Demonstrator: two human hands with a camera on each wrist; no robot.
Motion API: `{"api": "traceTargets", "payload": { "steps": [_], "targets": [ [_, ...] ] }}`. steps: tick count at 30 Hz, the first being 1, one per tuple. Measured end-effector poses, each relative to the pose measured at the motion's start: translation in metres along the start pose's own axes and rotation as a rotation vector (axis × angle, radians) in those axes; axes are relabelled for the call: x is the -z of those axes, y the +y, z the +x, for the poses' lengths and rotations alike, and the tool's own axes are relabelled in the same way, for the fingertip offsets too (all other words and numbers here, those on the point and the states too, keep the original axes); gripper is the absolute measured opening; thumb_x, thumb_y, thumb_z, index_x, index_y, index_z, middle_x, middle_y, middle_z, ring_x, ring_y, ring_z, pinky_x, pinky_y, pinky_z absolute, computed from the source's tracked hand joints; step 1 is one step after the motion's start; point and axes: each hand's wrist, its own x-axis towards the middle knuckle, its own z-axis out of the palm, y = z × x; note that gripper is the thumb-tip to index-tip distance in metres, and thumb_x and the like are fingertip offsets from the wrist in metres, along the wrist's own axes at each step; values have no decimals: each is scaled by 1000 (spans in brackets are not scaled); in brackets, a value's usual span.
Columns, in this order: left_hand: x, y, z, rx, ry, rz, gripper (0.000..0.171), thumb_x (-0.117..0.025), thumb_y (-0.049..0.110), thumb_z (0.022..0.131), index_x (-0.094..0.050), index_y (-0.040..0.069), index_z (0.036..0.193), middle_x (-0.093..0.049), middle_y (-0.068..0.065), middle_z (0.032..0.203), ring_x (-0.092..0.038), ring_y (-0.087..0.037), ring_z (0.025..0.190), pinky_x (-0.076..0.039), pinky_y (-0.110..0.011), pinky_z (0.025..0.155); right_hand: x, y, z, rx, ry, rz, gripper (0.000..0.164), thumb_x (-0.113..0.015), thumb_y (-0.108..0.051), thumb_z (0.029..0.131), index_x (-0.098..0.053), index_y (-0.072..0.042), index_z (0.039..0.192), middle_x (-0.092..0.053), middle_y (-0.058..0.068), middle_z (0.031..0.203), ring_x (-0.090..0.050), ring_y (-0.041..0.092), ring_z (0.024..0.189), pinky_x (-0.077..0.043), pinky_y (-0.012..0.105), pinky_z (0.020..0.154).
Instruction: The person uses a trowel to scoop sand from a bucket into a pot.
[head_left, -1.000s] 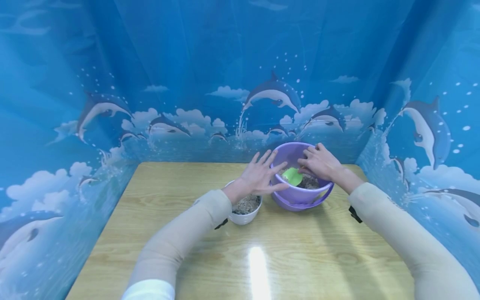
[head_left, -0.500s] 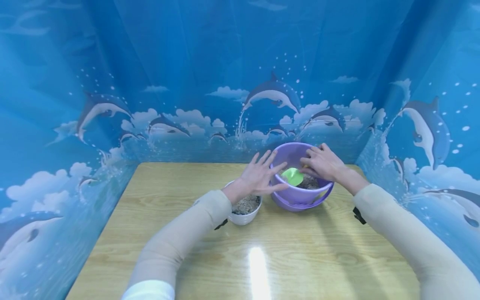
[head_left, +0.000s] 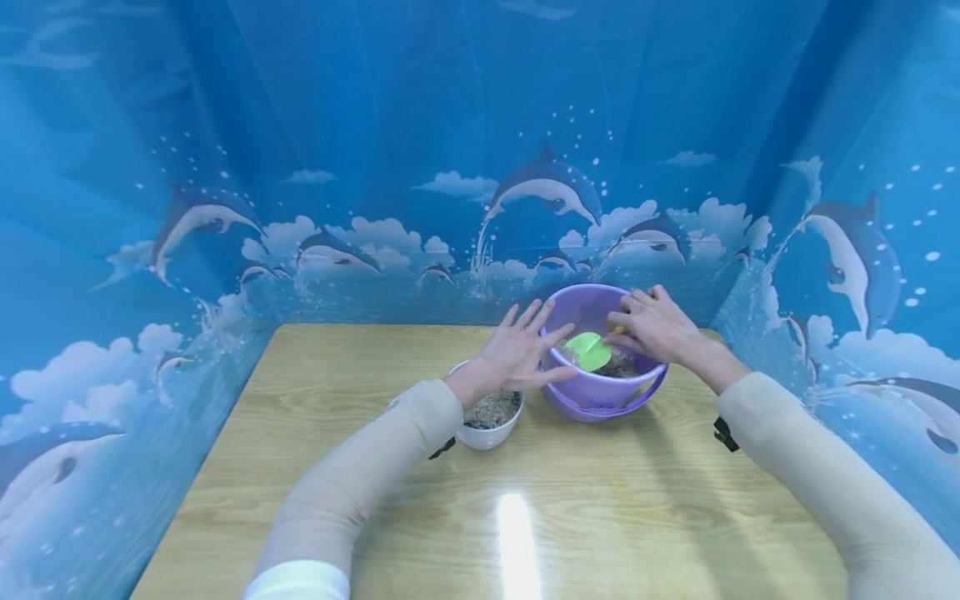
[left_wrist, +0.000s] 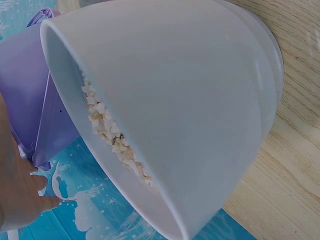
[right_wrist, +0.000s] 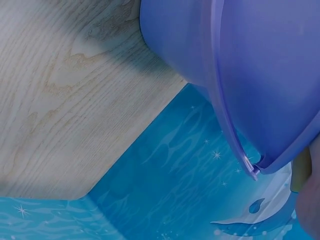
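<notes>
A purple bucket (head_left: 600, 390) stands near the table's back edge, its handle folded down at the front. In the head view my left hand (head_left: 517, 350) has spread fingers touching the bucket's left rim. My right hand (head_left: 651, 325), over the right rim, pinches the yellow handle (head_left: 618, 331) of a small green toy shovel (head_left: 590, 352). The shovel's blade is inside the bucket, above grey-brown gravel (head_left: 621, 365). Below my left forearm stands a white pot (head_left: 487, 437) of gravel. The left wrist view shows pale stones (left_wrist: 112, 130) inside this pot.
A wood-grain table (head_left: 360, 400) carries the bucket and pot. Behind it and at both sides hangs a blue curtain (head_left: 420, 125) printed with dolphins. In the right wrist view, the table's corner (right_wrist: 82, 192) lies beside the bucket.
My right hand has moved slightly right and up, drawing the green shovel a little the same way inside the bucket. The left hand, bucket and pot have stayed in place.
</notes>
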Motion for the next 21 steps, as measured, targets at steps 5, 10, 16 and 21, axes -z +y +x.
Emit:
{"api": "traceTargets", "payload": {
  "steps": [5,10,16,21],
  "targets": [
    [0,0,0,-1,-4,1,87,-27,82,100,-17,32,171,0,-14,180,-14,-37,167,-16,-60,136,1,1,-3,-11,11,10,31,-77,-48,93,-74,-18,101,-67,5,89,-57,26,81,-40,43,74],
    [0,1,1,7,-16,-3,88,-27,83,99,-16,33,171,2,-13,180,-10,-35,168,-13,-59,136,2,1,-5,-24,35,37,30,-79,-46,92,-75,-17,99,-67,5,87,-56,25,80,-41,44,75],
    [-1,1,1,8,-9,2,89,-27,83,99,-17,33,171,0,-13,180,-12,-36,167,-14,-59,136,4,1,-9,-22,58,52,26,-80,-44,91,-74,-19,97,-66,3,85,-52,23,76,-38,42,74],
    [-1,1,1,11,-5,0,89,-27,84,98,-17,33,170,-1,-13,181,-14,-36,167,-14,-59,136,5,1,-13,-32,70,70,24,-82,-42,90,-76,-20,96,-67,3,85,-52,23,77,-38,43,75]
  ]
}}
